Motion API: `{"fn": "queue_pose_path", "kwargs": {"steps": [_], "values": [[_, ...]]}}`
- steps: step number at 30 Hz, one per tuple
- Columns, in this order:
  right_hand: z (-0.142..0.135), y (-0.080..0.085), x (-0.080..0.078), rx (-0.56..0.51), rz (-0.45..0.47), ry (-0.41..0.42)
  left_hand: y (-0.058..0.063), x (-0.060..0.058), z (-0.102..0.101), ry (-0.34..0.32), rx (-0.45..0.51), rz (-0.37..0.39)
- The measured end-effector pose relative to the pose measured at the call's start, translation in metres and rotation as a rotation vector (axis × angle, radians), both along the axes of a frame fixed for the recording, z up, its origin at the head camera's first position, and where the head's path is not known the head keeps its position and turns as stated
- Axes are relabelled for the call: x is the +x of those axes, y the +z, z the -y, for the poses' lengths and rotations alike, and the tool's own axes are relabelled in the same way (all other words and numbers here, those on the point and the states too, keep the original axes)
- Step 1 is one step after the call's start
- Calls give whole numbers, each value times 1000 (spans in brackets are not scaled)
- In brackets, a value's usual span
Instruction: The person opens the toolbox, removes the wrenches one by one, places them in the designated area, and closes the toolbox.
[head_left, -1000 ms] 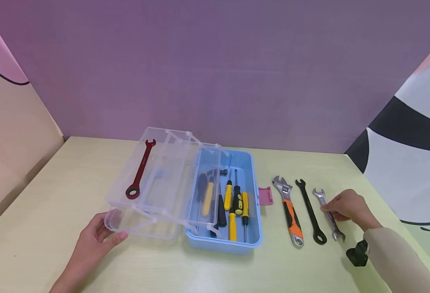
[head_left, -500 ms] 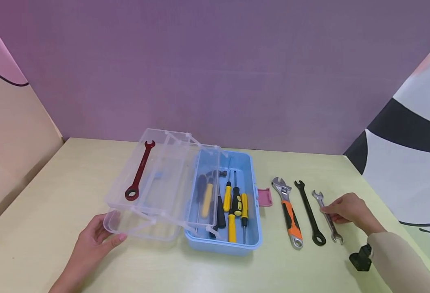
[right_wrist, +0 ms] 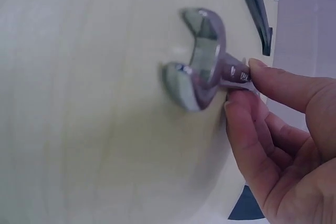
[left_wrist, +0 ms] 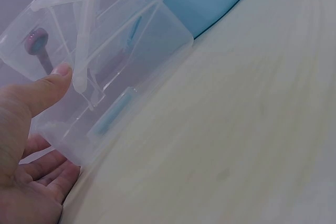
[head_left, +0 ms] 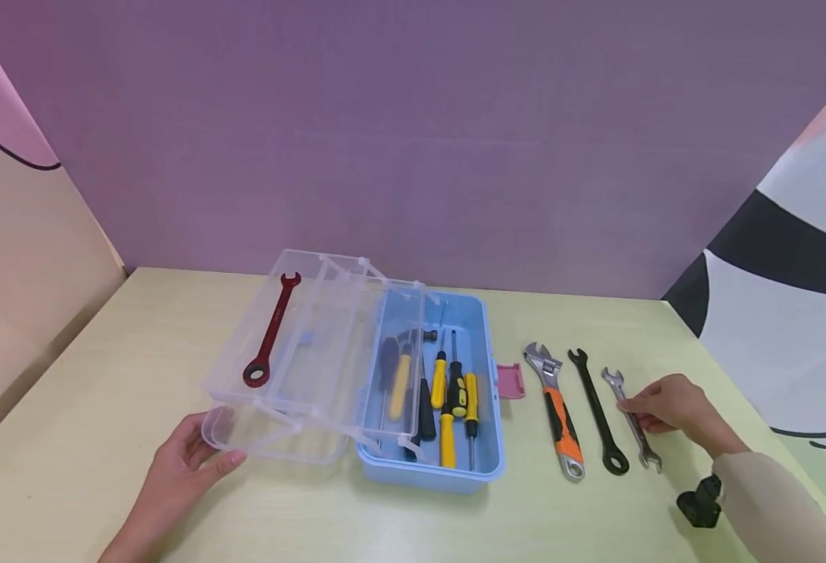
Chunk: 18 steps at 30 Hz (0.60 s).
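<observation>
Head view: barely changed in a second, still pinching the silver double open-end wrench [head_left: 639, 438] in the right grip [head_left: 676, 407], suggesting a pause in handling. Left wrist: holding the clear lid [left_wrist: 149, 40] inside the left grip [left_wrist: 14, 124]. Right wrist: clasping the shank [right_wrist: 235, 72], unclear whether off the desk [right_wrist: 79, 129].

Table [head_left: 258, 516] | bears: blue box [head_left: 427, 478] | orange-handled wrench [head_left: 562, 421] | black wrench [head_left: 597, 410]

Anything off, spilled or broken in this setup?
Nothing visibly spilled or broken. Mild oddity: the screwdrivers in the blue box lie jumbled, some pointing opposite ways, while the silver wrench in the right hand roughly lines up with the black wrench beside it.
</observation>
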State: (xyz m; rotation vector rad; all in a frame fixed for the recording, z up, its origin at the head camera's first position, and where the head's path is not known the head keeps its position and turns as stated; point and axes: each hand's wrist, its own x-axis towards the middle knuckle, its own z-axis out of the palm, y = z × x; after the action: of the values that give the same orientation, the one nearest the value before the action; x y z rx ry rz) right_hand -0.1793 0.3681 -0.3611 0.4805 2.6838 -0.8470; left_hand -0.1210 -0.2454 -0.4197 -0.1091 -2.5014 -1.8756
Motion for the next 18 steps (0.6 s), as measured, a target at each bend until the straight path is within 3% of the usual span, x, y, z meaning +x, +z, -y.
{"fn": "queue_pose_path", "kwargs": {"steps": [6, 18], "values": [[2, 3, -2, 11, -33, 15, 2, 1, 0, 2, -15, 22], [6, 20, -6, 31, -99, 60, 2, 2, -2, 3, -2, -31]]}}
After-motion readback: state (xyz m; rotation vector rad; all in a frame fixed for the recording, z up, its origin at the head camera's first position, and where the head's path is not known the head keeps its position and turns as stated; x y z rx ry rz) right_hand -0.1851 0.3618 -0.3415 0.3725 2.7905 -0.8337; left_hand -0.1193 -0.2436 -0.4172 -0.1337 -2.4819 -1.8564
